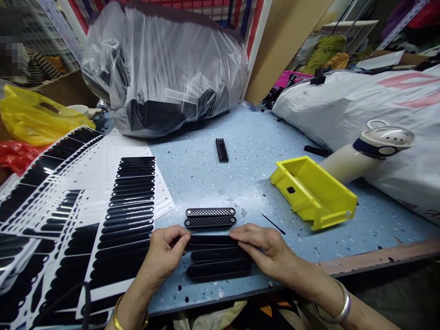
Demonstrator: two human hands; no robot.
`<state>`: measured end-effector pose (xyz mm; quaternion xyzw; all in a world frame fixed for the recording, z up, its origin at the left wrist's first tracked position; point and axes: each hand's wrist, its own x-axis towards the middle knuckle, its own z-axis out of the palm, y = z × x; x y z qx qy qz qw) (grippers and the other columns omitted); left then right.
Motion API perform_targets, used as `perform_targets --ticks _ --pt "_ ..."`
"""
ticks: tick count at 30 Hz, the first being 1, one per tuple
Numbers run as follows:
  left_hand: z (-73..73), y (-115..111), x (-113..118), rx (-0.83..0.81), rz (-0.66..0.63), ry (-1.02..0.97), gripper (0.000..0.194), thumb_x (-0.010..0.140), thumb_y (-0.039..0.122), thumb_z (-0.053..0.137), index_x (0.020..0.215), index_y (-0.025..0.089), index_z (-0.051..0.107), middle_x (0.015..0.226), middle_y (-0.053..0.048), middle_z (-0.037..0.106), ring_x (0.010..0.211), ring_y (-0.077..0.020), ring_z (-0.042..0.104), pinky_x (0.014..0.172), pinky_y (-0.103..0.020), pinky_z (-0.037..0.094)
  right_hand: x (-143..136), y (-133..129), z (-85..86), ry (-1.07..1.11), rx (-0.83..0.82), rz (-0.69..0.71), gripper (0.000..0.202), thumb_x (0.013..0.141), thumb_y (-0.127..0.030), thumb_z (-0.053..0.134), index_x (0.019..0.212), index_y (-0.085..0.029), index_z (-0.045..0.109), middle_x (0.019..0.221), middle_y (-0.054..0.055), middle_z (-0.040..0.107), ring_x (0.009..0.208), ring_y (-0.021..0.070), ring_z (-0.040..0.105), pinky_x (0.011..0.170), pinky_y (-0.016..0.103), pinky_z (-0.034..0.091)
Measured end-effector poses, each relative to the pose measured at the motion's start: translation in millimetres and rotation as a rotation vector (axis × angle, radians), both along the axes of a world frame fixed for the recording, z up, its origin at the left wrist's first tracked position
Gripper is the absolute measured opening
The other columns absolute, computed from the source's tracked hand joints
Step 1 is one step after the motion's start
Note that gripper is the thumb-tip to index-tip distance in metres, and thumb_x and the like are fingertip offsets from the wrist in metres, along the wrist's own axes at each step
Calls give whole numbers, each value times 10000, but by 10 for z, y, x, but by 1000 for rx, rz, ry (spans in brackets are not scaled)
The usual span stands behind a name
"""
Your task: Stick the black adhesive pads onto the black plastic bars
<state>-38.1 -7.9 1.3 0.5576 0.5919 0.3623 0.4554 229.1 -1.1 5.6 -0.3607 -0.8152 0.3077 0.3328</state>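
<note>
My left hand (165, 254) and my right hand (263, 247) pinch the two ends of a long black oval strip (211, 240) lying flat on the blue speckled table (247, 178). Two more smooth black strips (218, 262) lie just below it, towards me. Directly beyond the held strip sit two black mesh grille pieces (210, 217), side by side. Left of my left hand lies a white backing sheet with rows of black oval stickers (132, 201).
A yellow plastic bin (314, 192) stands tilted to the right, with a white bottle (371, 149) behind it. A large clear bag of black parts (161, 68) fills the back. A small black ribbed part (222, 150) lies mid-table. More sticker sheets (41, 183) overlap at left.
</note>
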Motion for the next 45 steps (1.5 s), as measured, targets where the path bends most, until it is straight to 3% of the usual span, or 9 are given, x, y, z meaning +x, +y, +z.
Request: perform_targets --ticks 7,14,20,25,31,38,40,42,45 --pt "-12 -3 6 -7 9 16 302 723 405 594 637 137 705 552 -40 634 470 -154 591 461 -227 461 24 -62 162 -236 208 10 391 932 -67 436 1216 -198 670 991 122 705 872 217 670 752 396 595" --pt "-4 -3 13 -17 19 -2 298 707 411 607 626 141 703 567 -40 640 474 -150 579 459 -228 465 67 -66 122 -113 130 -109 331 949 -113 450 1183 -216 661 896 61 726 812 175 692 727 314 600" --pt "-50 -3 3 31 1 10 286 731 395 597 629 148 698 551 -34 628 477 -158 580 468 -236 467 109 -22 119 -121 57 -316 218 929 -239 518 933 -180 728 742 44 737 635 167 691 587 268 558" --pt "-100 -16 -6 45 -14 31 298 745 399 575 641 149 700 548 -26 618 479 -159 577 474 -239 452 -85 -53 20 -227 -29 -382 311 882 -397 585 676 -184 682 560 9 642 476 134 567 456 241 431" --pt "-101 10 -4 102 -34 45 302 755 400 544 612 163 666 527 -11 588 498 -151 547 493 -235 417 -167 16 -6 -223 -63 -367 376 889 -323 483 541 -201 555 478 -12 576 461 138 551 467 235 402" --pt "79 9 290 141 37 487 390 664 564 740 645 180 678 601 -55 661 584 -203 588 543 -270 387 -151 66 -52 -218 109 -287 427 951 -429 434 664 -225 677 602 33 701 539 206 675 521 299 521" --pt "100 -4 303 123 34 522 339 729 513 717 679 178 698 638 -82 688 613 -226 623 568 -289 416 -76 136 -118 -225 142 -262 447 952 -487 439 673 -244 690 611 39 709 545 222 688 513 315 549" --pt "104 -81 198 171 62 504 246 820 400 647 750 176 720 659 -89 700 617 -226 643 588 -301 448 25 233 -169 -237 153 -217 439 947 -516 453 690 -260 701 633 45 726 557 233 704 520 318 579" --pt "85 -394 -181 391 183 482 199 870 283 583 951 175 730 786 -99 740 685 -223 685 654 -314 514 121 331 -146 -194 280 -244 323 928 -478 519 853 -250 735 759 65 767 630 252 735 551 319 606"
